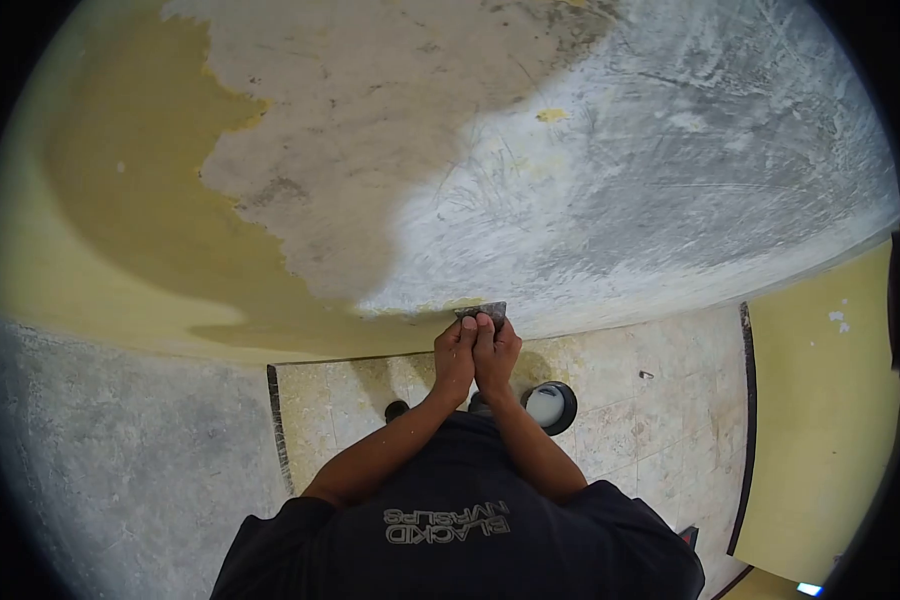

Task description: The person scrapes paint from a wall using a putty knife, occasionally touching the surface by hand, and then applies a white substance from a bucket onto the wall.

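Both my left hand [455, 365] and my right hand [496, 357] are closed side by side on a dark, flat scraper [490, 309]. Its blade edge meets the wall low down, at a border between yellow paint [410, 325] and a whitish scraped area [440, 270]. My thumbs lie together on the near face of the scraper; the other fingers are mostly hidden behind it. Higher on the wall, a bare beige-grey patch [320, 170] spreads between darker, wet-looking yellow paint [150, 150] and grey plaster [690, 210].
A dark bucket [567, 412] with pale liquid stands on the tiled floor [630, 380], right of my forearms. Yellowish flakes lie along the wall's foot. Rough grey concrete floor [150, 450] is at left. Another yellow wall [820, 420] rises at right.
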A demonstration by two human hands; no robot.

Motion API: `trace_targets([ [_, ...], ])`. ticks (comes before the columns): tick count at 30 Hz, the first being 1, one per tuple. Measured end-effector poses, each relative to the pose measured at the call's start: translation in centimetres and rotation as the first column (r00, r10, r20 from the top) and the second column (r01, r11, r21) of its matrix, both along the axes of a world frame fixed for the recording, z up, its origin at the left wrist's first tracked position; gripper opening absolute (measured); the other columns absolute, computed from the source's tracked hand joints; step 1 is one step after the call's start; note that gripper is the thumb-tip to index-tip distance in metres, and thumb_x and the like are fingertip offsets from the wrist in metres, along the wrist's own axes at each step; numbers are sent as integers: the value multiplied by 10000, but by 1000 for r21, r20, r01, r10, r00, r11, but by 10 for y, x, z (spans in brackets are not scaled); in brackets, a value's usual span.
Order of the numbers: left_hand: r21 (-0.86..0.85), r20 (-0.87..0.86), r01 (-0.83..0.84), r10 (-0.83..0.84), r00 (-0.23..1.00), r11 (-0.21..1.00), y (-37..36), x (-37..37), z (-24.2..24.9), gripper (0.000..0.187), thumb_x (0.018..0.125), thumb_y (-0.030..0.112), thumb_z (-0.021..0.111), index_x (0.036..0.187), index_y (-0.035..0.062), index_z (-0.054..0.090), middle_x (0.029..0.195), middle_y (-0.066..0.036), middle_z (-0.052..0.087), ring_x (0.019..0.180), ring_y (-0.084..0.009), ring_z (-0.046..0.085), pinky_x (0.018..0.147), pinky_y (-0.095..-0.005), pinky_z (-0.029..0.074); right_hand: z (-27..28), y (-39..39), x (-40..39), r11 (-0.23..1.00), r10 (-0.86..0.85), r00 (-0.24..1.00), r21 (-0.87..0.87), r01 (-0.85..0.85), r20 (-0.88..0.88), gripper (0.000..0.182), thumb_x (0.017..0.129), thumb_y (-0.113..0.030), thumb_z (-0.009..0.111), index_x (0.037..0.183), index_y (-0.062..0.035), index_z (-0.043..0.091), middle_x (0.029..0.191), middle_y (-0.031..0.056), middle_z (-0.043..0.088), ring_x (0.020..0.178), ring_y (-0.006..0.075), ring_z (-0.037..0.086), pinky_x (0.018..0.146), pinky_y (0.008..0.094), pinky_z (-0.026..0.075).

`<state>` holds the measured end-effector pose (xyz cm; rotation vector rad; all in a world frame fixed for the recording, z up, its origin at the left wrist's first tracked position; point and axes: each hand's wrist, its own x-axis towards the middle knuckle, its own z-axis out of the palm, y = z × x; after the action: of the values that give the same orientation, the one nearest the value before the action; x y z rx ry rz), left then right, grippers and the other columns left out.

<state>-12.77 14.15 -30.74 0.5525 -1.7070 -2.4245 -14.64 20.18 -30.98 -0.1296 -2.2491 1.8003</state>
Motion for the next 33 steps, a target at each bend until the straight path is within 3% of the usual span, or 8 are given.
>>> trace_targets([
  [2,57,-7,-17,18,1000,998,2,-1,2,317,1007,271,500,886,15,643,784,16,604,737,-60,506,669,-245,442,2,2,-4,997,-12,1000,70,13,-22,282,893,-229,613,789,33,606,603,187,612,523,274,626,487,371,450],
  [3,114,-6,-29,30,1000,993,3,-4,6,304,1009,251,494,887,17,644,805,12,609,745,-64,511,678,-247,449,4,0,-5,1000,-18,1000,-1,18,-24,303,902,-235,607,764,34,590,572,89,577,541,112,504,483,332,403],
  [6,283,45,-54,43,998,958,8,-5,11,285,1013,221,481,900,17,646,841,3,618,760,-76,522,697,-249,457,5,4,-5,997,-17,999,77,20,-28,305,906,-228,607,760,39,590,566,78,569,538,106,489,480,326,400],
  [9,302,98,-109,83,992,947,12,-5,14,267,1009,200,484,917,11,649,853,-3,620,763,-83,527,703,-251,458,13,8,-3,997,2,999,81,-5,41,308,885,-247,624,792,47,623,607,194,617,528,276,630,497,383,458],
  [19,131,136,-115,97,986,985,8,0,16,226,1001,192,501,931,23,632,872,-14,628,787,-101,569,715,-258,480,13,3,4,995,44,988,-94,-31,146,311,903,-239,610,795,52,615,610,152,621,543,187,583,511,348,444],
  [21,395,102,-101,65,993,913,9,-5,13,234,994,195,515,918,10,636,863,-21,631,773,-101,569,702,-257,478,22,4,0,994,-16,1000,113,13,23,321,911,-242,603,799,59,614,623,143,621,567,161,561,527,340,440],
  [28,114,171,-97,77,982,989,3,-1,25,202,986,177,523,925,16,629,864,-27,630,761,-108,580,701,-265,485,16,1,1,976,99,977,-212,-59,187,324,896,-233,611,796,75,624,638,229,627,556,280,638,516,395,463],
  [33,438,103,-105,66,992,893,8,-4,25,227,981,186,538,898,3,643,829,-29,633,735,-100,568,685,-260,476,33,8,-1,993,29,996,109,-38,87,365,919,-257,599,765,74,608,580,129,591,546,153,530,511,347,422],
])
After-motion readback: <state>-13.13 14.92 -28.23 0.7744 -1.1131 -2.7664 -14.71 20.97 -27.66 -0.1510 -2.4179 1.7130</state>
